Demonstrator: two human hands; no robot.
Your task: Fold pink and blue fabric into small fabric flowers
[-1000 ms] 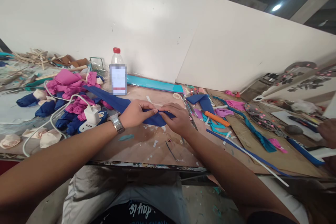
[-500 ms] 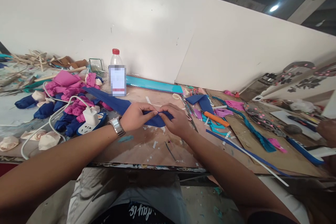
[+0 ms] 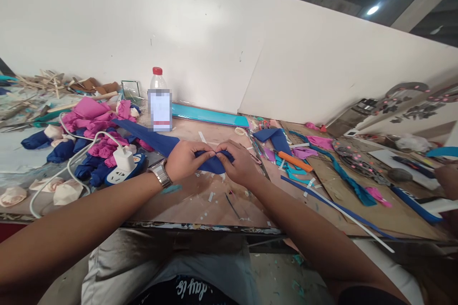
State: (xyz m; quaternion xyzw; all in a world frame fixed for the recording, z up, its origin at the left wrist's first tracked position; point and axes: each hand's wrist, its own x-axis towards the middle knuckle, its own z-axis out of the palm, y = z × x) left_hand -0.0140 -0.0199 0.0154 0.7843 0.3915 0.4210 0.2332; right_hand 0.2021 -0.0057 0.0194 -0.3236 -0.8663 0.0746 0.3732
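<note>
A long dark-blue strip of paper or fabric (image 3: 152,137) runs from the pile at the left to my two hands above the table's middle. My left hand (image 3: 186,156), with a metal-banded watch (image 3: 161,174) at the wrist, pinches the strip between thumb and forefinger. Opposite it, my right hand (image 3: 236,161) pinches the same strip, the thumb tips of both hands nearly meeting. Part of the strip hangs below the fingers; the exact fold at the fingertips is hidden.
Left lie blue and pink rolled flowers (image 3: 103,150), cream ones (image 3: 67,192) and a power strip with a white charger (image 3: 123,158). A red-capped bottle (image 3: 157,78) stands behind. Rightward are an orange-handled cutter (image 3: 295,162), a white stick (image 3: 352,219) and another person's hand (image 3: 447,178).
My hands keep the same pinch on the blue strip, with hardly any movement. At the far right, a blue curved piece has come into view above the other person's hand.
</note>
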